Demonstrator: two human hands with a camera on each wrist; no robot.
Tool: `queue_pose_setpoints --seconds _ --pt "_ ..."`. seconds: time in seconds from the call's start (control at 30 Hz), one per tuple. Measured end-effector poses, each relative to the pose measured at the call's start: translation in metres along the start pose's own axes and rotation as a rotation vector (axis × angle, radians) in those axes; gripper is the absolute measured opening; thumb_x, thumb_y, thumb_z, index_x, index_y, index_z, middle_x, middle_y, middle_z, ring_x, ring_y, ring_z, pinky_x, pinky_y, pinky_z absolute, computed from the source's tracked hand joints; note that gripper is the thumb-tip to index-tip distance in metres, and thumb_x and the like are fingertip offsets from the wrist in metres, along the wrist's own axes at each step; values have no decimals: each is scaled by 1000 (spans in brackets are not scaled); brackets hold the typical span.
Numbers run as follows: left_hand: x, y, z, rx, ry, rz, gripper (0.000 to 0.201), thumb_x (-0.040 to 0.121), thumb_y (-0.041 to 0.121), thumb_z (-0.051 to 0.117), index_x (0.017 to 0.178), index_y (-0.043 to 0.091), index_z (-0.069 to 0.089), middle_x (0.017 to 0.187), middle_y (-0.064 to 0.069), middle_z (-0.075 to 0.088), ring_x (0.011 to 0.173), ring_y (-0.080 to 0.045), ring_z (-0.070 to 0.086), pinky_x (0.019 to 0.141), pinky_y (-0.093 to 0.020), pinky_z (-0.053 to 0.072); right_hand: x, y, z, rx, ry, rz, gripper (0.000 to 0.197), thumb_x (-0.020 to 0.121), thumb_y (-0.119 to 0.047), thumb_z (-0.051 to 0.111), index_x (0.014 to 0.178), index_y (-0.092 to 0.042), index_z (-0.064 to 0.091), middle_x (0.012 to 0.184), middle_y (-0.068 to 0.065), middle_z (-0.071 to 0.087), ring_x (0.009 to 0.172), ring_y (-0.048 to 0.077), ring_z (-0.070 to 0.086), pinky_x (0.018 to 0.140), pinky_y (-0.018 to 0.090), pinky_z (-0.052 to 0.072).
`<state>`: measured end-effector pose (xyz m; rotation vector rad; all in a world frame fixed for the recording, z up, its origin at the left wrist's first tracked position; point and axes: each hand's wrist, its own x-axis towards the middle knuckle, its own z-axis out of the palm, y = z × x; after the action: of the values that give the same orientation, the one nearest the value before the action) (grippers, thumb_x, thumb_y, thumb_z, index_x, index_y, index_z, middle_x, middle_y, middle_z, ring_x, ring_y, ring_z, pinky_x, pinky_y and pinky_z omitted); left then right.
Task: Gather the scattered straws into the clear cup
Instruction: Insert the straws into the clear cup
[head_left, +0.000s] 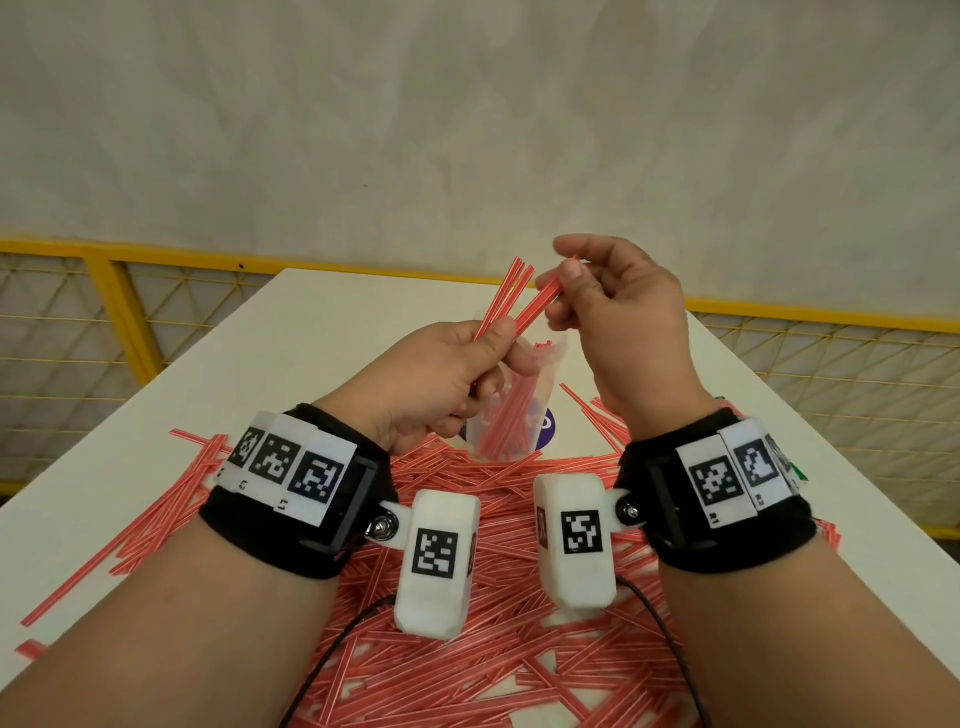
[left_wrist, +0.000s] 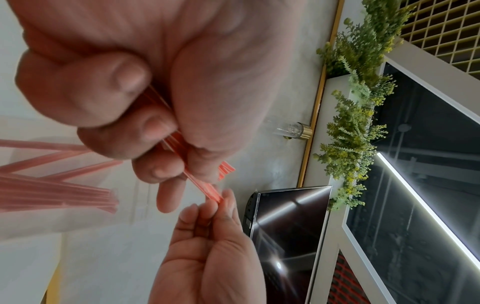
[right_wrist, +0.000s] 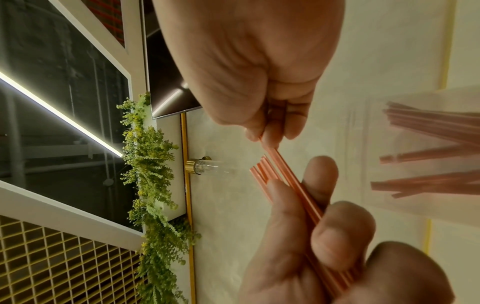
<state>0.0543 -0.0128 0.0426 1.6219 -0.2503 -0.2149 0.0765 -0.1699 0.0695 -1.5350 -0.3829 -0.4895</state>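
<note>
White and long, the bench (head_left: 322, 332) runs away toward a pale wall, with a yellow mesh railing (head_left: 104, 291) on both sides. Most of its near half is buried under a loose heap of red-and-white straws (head_left: 509, 644), lying crossed every which way.

Beyond the heap, near the middle of the bench, stands the clear cup (head_left: 540, 364), upright and already holding a sheaf of straws (their ends lean against its wall). Both hands are raised just above its mouth.

The left hand (head_left: 441, 374) has its fingers curled round a small bundle of straws (head_left: 504, 296), thumb pressed on top, the free ends fanning up and away. The right hand (head_left: 618, 322) pinches another pair of straws (head_left: 545, 301) between thumb and forefinger; in the wrist views that pair runs down into the left hand's grip, so both hands have hold of it at once.

My judgement is that the bundle is being squared up before it drops into the cup. The fanned ends are the risk: splayed tips could catch the rim or miss it and fall back on the heap. A light, tall cup with leaning contents might also tip if a hand knocks it.
</note>
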Motion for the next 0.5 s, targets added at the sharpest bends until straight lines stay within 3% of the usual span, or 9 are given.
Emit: queue_pose_setpoints --seconds 0.17,0.3,0.5 --pt "3 0 -8 22 162 -13 43 98 48 45 92 14 69 57 6 43 42 -7 25 36 -16 19 8 1 -9 91 210 -102 16 98 -3 48 101 -14 60 79 4 67 55 8 53 60 22 49" --pt "7 -3 -12 16 258 -23 44 99 49 44 93 13 69 57 6 38 41 -6 24 35 -18 19 11 5 -14 13 339 -217 16 97 -6 48 103 -17 59 82 2 67 60 9 56 65 25 51" --pt "8 -4 -10 49 248 -44 43 99 48 44 93 13 69 52 11 34 42 -7 21 37 -19 17 8 14 -13 -363 182 -270 20 97 -8 50 110 -15 62 82 -1 65 67 7 57 72 27 52"
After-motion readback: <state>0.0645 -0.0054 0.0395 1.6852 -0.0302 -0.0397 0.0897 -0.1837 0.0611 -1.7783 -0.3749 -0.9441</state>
